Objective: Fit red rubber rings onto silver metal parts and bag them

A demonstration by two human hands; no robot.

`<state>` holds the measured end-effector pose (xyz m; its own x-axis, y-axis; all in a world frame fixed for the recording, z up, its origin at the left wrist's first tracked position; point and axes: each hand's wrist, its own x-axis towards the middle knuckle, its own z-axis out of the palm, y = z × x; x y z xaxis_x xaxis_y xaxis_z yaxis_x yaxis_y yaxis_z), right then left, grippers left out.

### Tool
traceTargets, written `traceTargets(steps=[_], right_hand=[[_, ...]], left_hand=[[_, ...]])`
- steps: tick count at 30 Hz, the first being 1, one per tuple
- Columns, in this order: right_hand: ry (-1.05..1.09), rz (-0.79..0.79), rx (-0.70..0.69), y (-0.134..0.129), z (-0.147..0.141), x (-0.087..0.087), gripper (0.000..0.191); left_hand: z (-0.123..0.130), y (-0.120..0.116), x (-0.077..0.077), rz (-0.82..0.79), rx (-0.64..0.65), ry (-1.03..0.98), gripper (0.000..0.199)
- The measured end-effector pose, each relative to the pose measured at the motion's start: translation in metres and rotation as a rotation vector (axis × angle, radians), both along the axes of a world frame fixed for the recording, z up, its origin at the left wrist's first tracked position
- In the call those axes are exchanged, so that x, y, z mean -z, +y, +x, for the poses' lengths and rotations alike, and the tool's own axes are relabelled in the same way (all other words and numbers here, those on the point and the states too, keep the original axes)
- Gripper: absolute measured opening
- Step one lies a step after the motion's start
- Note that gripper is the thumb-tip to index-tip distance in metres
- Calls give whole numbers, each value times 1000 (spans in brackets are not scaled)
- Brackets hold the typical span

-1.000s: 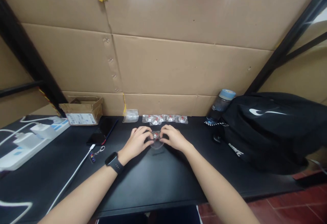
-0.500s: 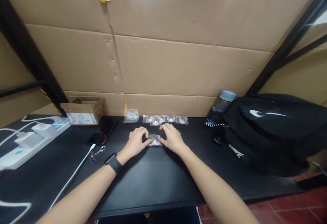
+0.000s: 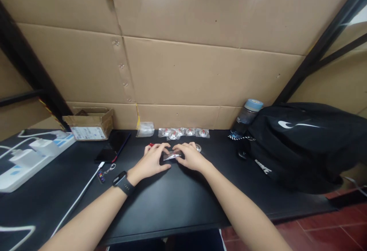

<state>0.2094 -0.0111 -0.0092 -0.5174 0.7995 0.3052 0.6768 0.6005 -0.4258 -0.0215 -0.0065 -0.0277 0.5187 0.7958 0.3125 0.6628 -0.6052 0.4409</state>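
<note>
A small clear plastic packet with a bit of red in it lies between my hands, low over the black table. My right hand grips its right edge between thumb and fingers. At the packet's left side, my left hand has its thumb stretched away from its fingers; the fingertips are at the packet's upper left corner. A red piece shows just beyond the left knuckles, partly hidden. Beside the right hand's outer fingers is a round silvery disc, also partly covered.
Several wrapped silvery discs with red centres lie along the cardboard wall, near an unfilled-looking clear bag. Left are a phone, keychain, cable, power strip and small carton. Right: bottle, black backpack.
My left thumb has moved away from the packet and the left fingers have spread. The packet looks tilted or folded now. More of the disc by my right hand shows.
</note>
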Motion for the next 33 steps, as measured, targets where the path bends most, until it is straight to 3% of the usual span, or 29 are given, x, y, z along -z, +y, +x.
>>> traceTargets(steps=[5, 11, 17, 21, 26, 30, 33], right_hand=[[138, -117, 90, 4, 5, 0, 26], [146, -157, 155, 10, 6, 7, 42], [237, -145, 248, 11, 2, 8, 36], [215, -77, 333, 23, 18, 6, 30], [111, -17, 502, 46, 45, 11, 34], [-2, 44, 585, 58, 45, 17, 31], [-63, 59, 660, 58, 42, 16, 24]], left_hand=[[1, 3, 1, 11, -128, -57, 38], [2, 5, -2, -57, -198, -120, 40], [4, 4, -2, -80, -215, -160, 39], [1, 5, -2, -49, -230, -87, 39], [-14, 14, -8, 29, -361, -59, 36], [-35, 23, -18, 83, -497, -25, 30], [-52, 28, -22, 82, -523, 85, 22]])
